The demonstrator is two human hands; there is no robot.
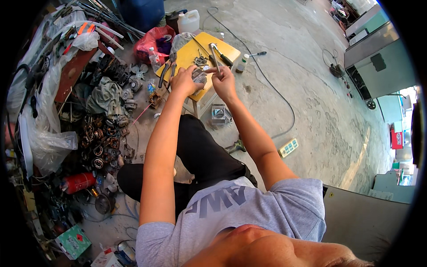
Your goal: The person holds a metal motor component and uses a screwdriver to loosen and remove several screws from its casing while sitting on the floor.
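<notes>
Both arms reach over a small yellow-topped table (207, 95). My left hand (181, 82) is closed around a grey, blocky metal part (199, 77) near the table's front edge. Close beside it, my right hand (224, 82) is closed on the near end of a hammer-like tool (215, 53), whose metal head points away from me. Next to that tool lies another one with a dark handle (227, 61). A little pile of small metal pieces (200, 59) sits beyond my hands. Dark-handled pliers (164, 74) rest at the table's left edge.
Scrap motor parts and copper coils (100, 142) heap up on the left, with a red cylinder (79, 182). A small bottle (242, 63) stands right of the table. A black cable (271, 78) crosses the concrete floor toward a power strip (288, 147). A metal box (218, 114) sits below the table.
</notes>
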